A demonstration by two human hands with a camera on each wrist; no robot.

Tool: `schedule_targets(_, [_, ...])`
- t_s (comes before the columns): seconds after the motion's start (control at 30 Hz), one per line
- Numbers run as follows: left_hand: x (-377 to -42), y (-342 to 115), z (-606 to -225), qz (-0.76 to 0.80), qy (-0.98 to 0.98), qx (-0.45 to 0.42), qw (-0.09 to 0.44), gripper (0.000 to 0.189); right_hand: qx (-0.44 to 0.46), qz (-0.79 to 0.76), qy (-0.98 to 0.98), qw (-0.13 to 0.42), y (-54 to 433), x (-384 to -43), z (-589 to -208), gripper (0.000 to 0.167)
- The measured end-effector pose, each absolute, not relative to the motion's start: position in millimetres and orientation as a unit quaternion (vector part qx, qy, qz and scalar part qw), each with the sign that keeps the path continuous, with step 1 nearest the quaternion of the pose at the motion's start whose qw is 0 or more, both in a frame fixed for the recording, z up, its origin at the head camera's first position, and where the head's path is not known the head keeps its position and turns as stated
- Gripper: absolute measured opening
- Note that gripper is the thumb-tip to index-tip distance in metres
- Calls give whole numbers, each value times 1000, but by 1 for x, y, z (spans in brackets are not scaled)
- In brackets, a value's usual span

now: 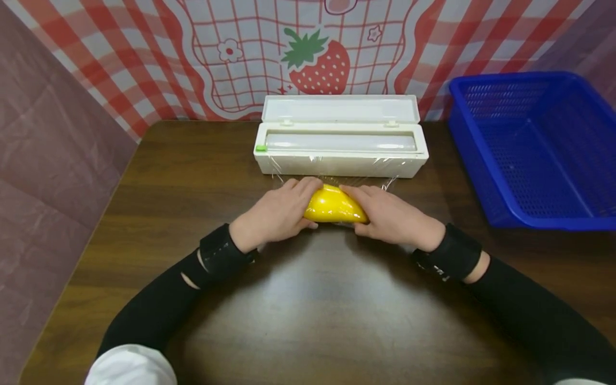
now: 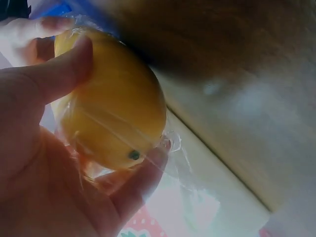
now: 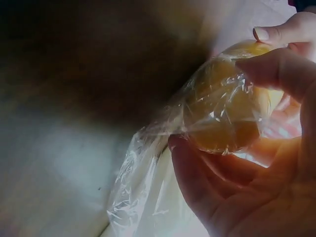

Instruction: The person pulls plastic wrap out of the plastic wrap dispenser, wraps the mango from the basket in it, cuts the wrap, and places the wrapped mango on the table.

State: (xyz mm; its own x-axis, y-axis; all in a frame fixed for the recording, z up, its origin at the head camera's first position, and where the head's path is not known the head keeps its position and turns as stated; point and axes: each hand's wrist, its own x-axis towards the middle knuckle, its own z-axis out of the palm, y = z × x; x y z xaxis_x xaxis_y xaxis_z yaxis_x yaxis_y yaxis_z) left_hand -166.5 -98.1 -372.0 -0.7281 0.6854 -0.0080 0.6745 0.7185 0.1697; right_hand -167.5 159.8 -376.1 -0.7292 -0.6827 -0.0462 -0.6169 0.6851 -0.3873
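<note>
A yellow fruit (image 1: 333, 206) lies on the dark wooden table (image 1: 308, 299) just in front of a white cling-film dispenser (image 1: 340, 144) whose lid stands open. Clear film (image 3: 148, 197) runs from the dispenser and is wrapped over the fruit (image 3: 227, 118). My left hand (image 1: 276, 214) grips the fruit's left end, thumb and fingers curled round it (image 2: 116, 113). My right hand (image 1: 392, 216) grips the right end through the film. Both hands touch the fruit and rest low on the table.
A blue plastic basket (image 1: 534, 144) stands at the table's right, partly over the edge. A red-checked strawberry cloth (image 1: 317, 59) hangs behind the dispenser. A mauve quilted wall (image 1: 48, 176) borders the left side.
</note>
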Motion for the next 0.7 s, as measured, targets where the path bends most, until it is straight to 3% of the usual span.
schedule_targets(0.27, [-176, -102, -374, 120, 922, 363, 56, 76, -369, -196, 908, 31, 156, -173, -383, 81])
schedule_targets(0.57, [-188, -101, -370, 165, 920, 343, 94, 74, -332, -191, 922, 57, 159, -189, -376, 78])
schedule_targets(0.7, [-193, -104, -372, 191, 918, 332, 102, 72, -325, -211, 920, 60, 160, -194, -378, 66])
